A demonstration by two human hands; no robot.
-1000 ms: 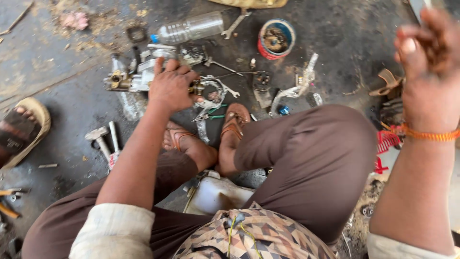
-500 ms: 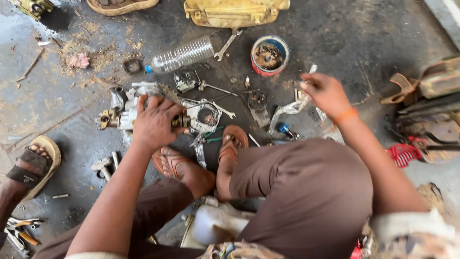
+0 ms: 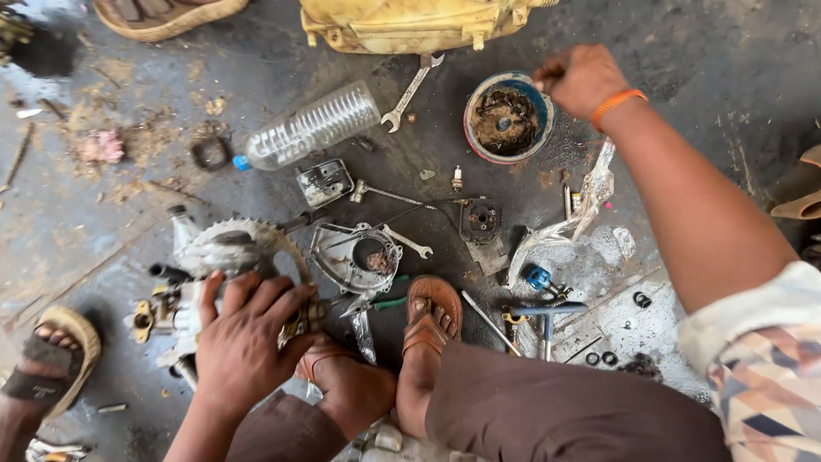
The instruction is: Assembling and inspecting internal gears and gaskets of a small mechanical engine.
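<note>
Since half a second ago our right hand (image 3: 581, 79) has reached from the crumpled plastic wrap (image 3: 575, 224) to the blue tin (image 3: 510, 116) of greasy parts; fingers curled, contents unseen. Our left hand (image 3: 244, 335) lies spread on the engine part (image 3: 224, 265) on the floor. Stretched so far (knees folded), we could tip the tin, scattering parts.

bottle (image 3: 312, 127): one
bowl (image 3: 479, 147): one
spanners (image 3: 412, 91) (image 3: 409, 242): two
hands (image 3: 244, 338) (image 3: 581, 79): two
bag (image 3: 410, 21): one
</note>
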